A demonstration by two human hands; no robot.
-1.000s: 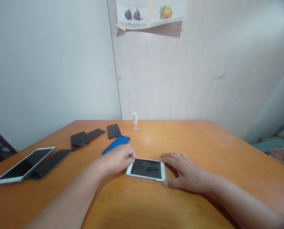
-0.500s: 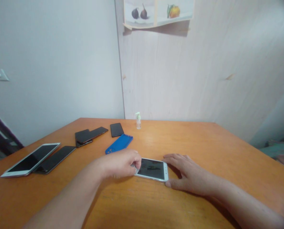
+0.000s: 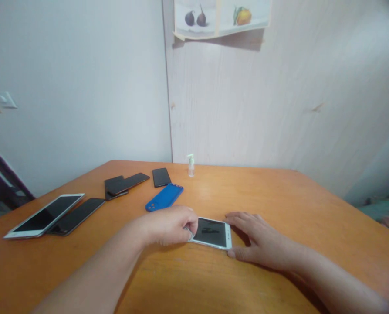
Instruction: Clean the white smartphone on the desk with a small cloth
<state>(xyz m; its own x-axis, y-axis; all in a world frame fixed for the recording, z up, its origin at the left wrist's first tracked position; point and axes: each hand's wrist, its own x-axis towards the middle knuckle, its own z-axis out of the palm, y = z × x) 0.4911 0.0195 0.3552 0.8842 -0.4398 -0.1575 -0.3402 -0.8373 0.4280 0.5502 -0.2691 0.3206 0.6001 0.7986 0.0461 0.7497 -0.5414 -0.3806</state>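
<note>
A white smartphone point(image 3: 211, 232) with a dark screen lies face up on the table in front of me. My left hand point(image 3: 176, 223) is closed over the phone's left end, its fingers curled round a small crumpled pale cloth point(image 3: 191, 235) pressed to the screen. Most of that cloth is hidden in the fist. At the other end, my right hand point(image 3: 251, 235) holds the phone between the thumb at its near corner and the fingers at its far corner. Just beyond my left hand is a blue phone case point(image 3: 164, 197).
To the left lie a white tablet point(image 3: 45, 216) and a dark phone point(image 3: 78, 216), side by side. Farther back are two overlapping dark phones point(image 3: 130, 183) and another dark phone point(image 3: 161, 177). A clear pump bottle point(image 3: 191, 166) stands near the back edge of the wooden table point(image 3: 262, 187).
The view has shifted slightly. My left hand stays closed at the phone's left end with only a small movement, and my right hand keeps its hold.
</note>
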